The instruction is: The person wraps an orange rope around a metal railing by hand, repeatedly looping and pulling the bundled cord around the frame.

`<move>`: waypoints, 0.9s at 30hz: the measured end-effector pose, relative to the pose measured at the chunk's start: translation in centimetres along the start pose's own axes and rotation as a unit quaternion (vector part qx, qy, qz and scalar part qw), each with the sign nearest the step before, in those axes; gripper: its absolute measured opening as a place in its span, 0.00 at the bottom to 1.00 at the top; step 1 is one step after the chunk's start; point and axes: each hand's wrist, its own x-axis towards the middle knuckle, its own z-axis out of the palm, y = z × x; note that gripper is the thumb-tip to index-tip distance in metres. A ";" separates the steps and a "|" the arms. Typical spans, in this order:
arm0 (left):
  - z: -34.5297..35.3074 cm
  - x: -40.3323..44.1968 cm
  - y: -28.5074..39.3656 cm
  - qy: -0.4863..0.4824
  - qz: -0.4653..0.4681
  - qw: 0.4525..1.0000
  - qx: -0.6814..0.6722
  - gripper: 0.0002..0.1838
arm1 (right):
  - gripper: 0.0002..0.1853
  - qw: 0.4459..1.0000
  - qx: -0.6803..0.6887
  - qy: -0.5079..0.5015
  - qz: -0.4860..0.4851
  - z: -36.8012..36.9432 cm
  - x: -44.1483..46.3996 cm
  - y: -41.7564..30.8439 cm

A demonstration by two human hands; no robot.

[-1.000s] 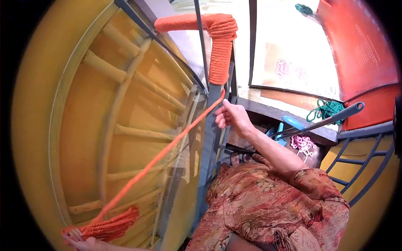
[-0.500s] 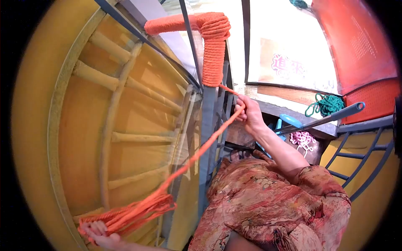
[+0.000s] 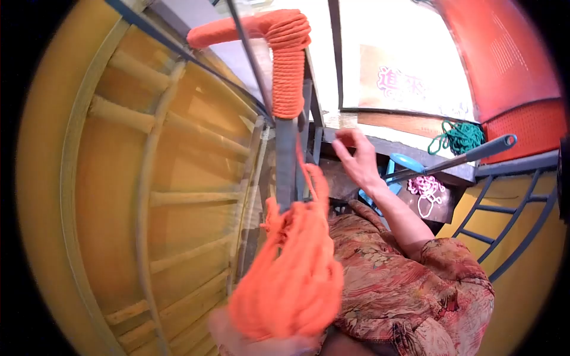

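Observation:
A thick bundle of orange cord hangs in front of me, smeared by motion. My left hand is closed on its lower end, with the fingers mostly hidden by the strands. From the bundle one strand runs up to the bent rail, where orange cord is wound in tight turns around the upright and along the arm. To the right of the blue-grey post, my right hand is open, fingers curved and apart from the thumb, with nothing in it.
On the right lie a teal cord bundle, a blue-handled tool and pink-and-white cord. A red perforated chair stands beyond. Yellow panels with rungs fill the left, and a metal ladder-like frame stands right.
My left hand has swung the cord bundle from the lower left to the middle, towards the post. My right hand has let go of the strand, which now hangs slack.

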 end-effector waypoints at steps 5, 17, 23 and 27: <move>1.2 10.9 -2.1 0.025 -0.163 0.979 0.119 0.15 | 0.28 0.941 0.335 0.040 -0.016 -7.0 -3.9 -4.1; -6.2 16.7 -10.5 0.181 -0.141 0.947 0.226 0.10 | 0.20 0.819 0.331 -0.371 0.286 -6.4 -6.6 -2.6; -8.8 17.6 -1.3 0.168 -0.156 0.834 0.502 0.16 | 0.16 0.854 0.303 -0.249 0.341 -6.1 -5.4 -1.7; -13.0 22.5 -1.3 0.132 0.117 0.929 0.326 0.23 | 0.14 0.842 0.383 -0.149 0.349 -3.2 -4.5 1.1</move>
